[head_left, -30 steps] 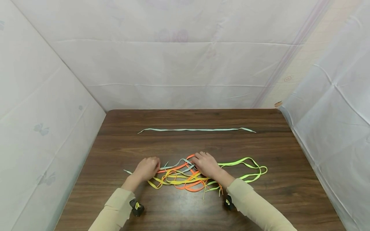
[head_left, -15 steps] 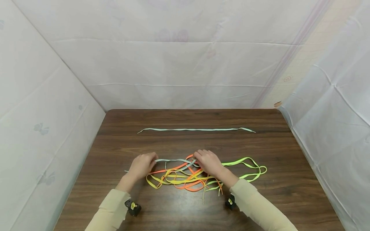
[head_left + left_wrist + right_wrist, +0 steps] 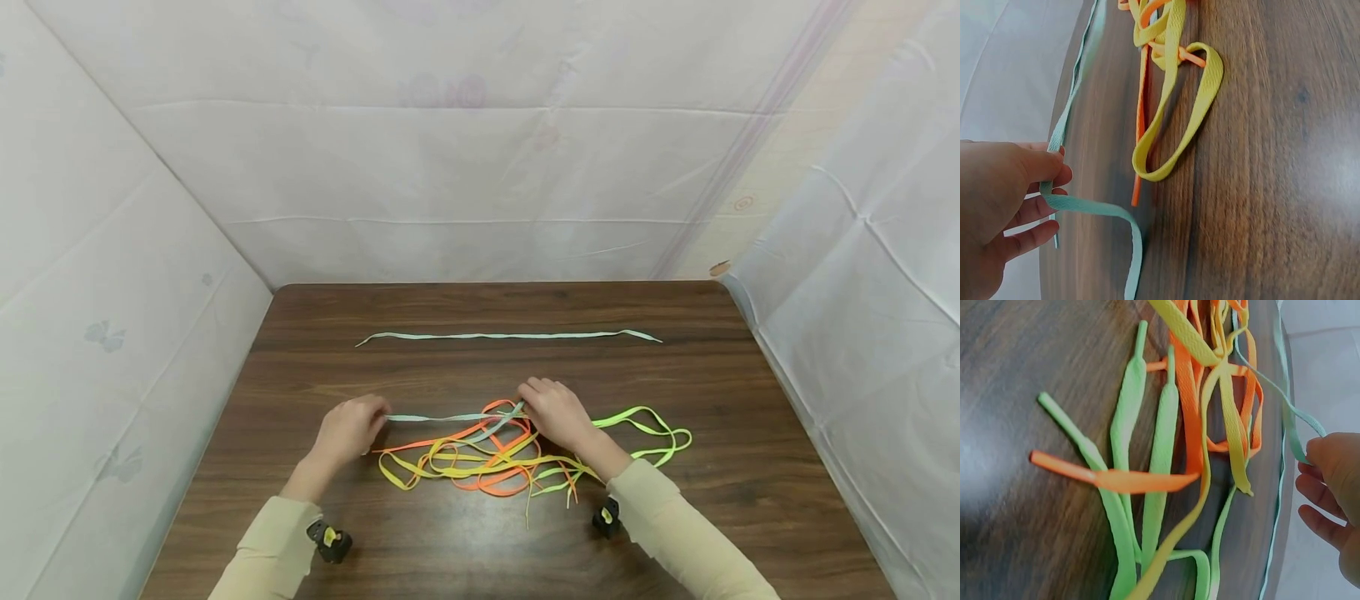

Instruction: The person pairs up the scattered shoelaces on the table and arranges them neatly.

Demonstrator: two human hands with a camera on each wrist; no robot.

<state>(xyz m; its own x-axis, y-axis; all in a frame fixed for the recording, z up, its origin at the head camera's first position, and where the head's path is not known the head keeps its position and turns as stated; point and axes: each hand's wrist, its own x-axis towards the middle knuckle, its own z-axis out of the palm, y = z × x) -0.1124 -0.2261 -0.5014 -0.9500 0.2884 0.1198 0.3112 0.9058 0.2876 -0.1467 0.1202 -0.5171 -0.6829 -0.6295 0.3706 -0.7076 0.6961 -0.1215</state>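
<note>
A tangle of flat laces (image 3: 487,458) in orange, yellow and neon green lies on the dark wooden table (image 3: 712,500). My left hand (image 3: 351,429) pinches one end of a pale mint lace (image 3: 442,417), also seen as the mint lace (image 3: 1094,209) between my left fingers (image 3: 1035,169). My right hand (image 3: 553,412) pinches the same mint lace (image 3: 1291,434) farther along, above the pile. The stretch between both hands is nearly straight. A second mint lace (image 3: 510,337) lies straight across the far part of the table.
White sheeting walls (image 3: 465,167) close in the table on the left, back and right. Neon green loops (image 3: 645,433) trail right of the pile. Loose lace ends (image 3: 1116,481) lie near the front edge. Bare wood lies between the pile and the far lace.
Both hands have moved away from me and apart, the left hand going left. The mint lace has come up out of the pile and is drawn straighter between them.
</note>
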